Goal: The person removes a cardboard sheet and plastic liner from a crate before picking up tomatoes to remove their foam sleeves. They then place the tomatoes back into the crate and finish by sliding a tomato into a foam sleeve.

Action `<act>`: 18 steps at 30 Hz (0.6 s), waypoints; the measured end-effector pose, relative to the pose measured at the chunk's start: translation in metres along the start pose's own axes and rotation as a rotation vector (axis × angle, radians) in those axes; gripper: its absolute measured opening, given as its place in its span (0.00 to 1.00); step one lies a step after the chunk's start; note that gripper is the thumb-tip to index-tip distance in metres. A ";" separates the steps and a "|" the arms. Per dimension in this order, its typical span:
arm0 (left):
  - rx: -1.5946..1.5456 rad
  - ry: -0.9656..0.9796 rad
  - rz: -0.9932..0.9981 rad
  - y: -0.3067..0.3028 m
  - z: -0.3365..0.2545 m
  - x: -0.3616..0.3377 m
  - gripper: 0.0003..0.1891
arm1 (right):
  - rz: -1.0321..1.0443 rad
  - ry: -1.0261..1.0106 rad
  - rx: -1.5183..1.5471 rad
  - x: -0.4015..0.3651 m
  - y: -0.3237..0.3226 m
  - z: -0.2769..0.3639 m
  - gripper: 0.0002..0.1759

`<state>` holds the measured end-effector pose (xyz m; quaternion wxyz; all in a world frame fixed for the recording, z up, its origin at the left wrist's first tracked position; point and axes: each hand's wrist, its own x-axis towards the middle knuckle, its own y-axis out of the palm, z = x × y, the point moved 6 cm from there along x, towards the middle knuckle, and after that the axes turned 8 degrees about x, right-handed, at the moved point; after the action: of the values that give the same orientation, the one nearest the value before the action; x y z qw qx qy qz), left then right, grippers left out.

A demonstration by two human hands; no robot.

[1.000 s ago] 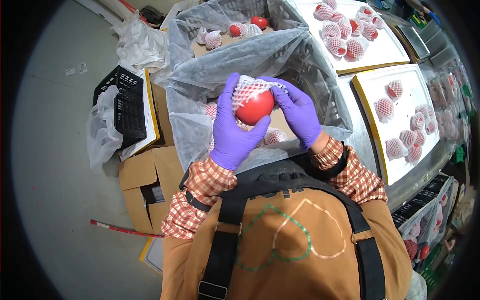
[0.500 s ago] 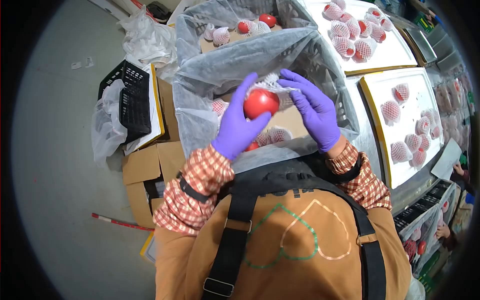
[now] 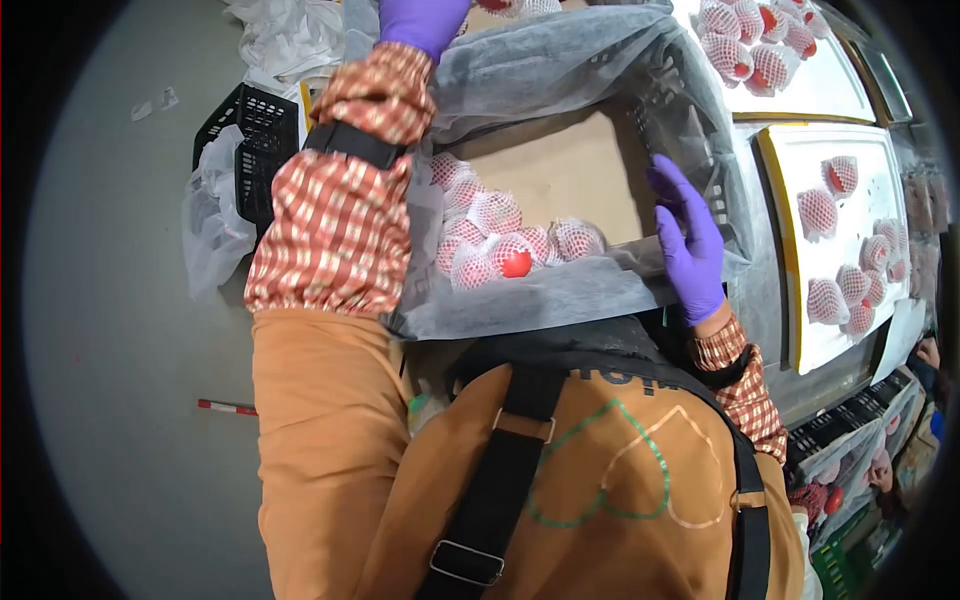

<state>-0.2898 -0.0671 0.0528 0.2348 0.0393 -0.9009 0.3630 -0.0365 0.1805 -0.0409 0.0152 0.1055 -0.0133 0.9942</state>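
Both of my hands wear purple gloves. My left hand (image 3: 425, 22) reaches to the top edge of the view, over the far left corner of the lined crate; its fingers are cut off by the frame. My right hand (image 3: 690, 240) hovers at the right side of the near crate (image 3: 540, 308), fingers apart and nothing in them. Inside that crate, several red fruits in white foam nets (image 3: 495, 213) lie along the left and near sides on a cardboard base (image 3: 560, 160). One fruit (image 3: 516, 263) shows its red skin through the net opening.
Two white trays (image 3: 800, 290) with netted fruits stand at the right. A black crate (image 3: 262, 150) with a plastic bag (image 3: 215, 225) is at the left. Part of a second lined crate is at the top. Another person's hand (image 3: 880, 470) shows at the lower right.
My hands have moved apart, left hand up and away to the far left, right hand to the right and down. The red fruit between them is no longer seen there. The view has shifted.
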 end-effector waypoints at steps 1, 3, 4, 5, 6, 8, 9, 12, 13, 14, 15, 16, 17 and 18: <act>0.101 -0.055 0.168 0.009 0.002 -0.026 0.29 | -0.007 0.026 0.027 0.001 0.000 0.000 0.26; 0.213 -0.020 0.524 0.042 0.023 -0.076 0.17 | -0.025 -0.010 0.015 0.001 0.002 0.004 0.25; 0.223 0.065 0.711 0.064 0.048 -0.112 0.17 | -0.028 -0.058 -0.003 0.001 0.003 0.008 0.25; 0.258 0.094 0.876 0.077 0.064 -0.144 0.18 | -0.011 -0.083 -0.089 0.002 0.004 0.012 0.24; 0.294 0.120 1.042 0.086 0.076 -0.178 0.20 | -0.012 -0.066 -0.093 0.002 0.001 0.011 0.24; 0.469 0.193 1.257 0.102 0.092 -0.234 0.31 | 0.124 -0.153 -0.269 0.001 0.009 0.015 0.23; 0.458 0.186 1.268 0.107 0.094 -0.249 0.31 | 0.114 -0.154 -0.280 0.002 0.010 0.018 0.22; 0.744 0.371 1.387 0.125 0.104 -0.281 0.43 | 0.121 -0.145 -0.279 0.004 0.011 0.016 0.21; 0.769 0.336 1.394 0.130 0.109 -0.284 0.46 | 0.121 -0.138 -0.282 0.005 0.011 0.017 0.21; 0.793 0.302 1.399 0.134 0.112 -0.283 0.50 | 0.129 -0.131 -0.292 0.006 0.012 0.017 0.20; 0.767 0.264 1.436 0.137 0.114 -0.281 0.54 | 0.138 -0.124 -0.300 0.005 0.012 0.018 0.20; 0.764 0.269 1.437 0.140 0.114 -0.277 0.54 | 0.135 -0.123 -0.304 0.004 0.012 0.017 0.20; 0.770 0.283 1.493 0.142 0.116 -0.275 0.54 | 0.128 -0.121 -0.301 0.005 0.011 0.016 0.20; 0.779 0.300 1.550 0.143 0.115 -0.274 0.55 | 0.118 -0.120 -0.297 0.004 0.011 0.014 0.19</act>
<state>-0.1268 -0.0674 -0.2338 0.0082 -0.5540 -0.4460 0.7029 -0.0381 0.1694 -0.0262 -0.0284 0.1605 -0.1671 0.9724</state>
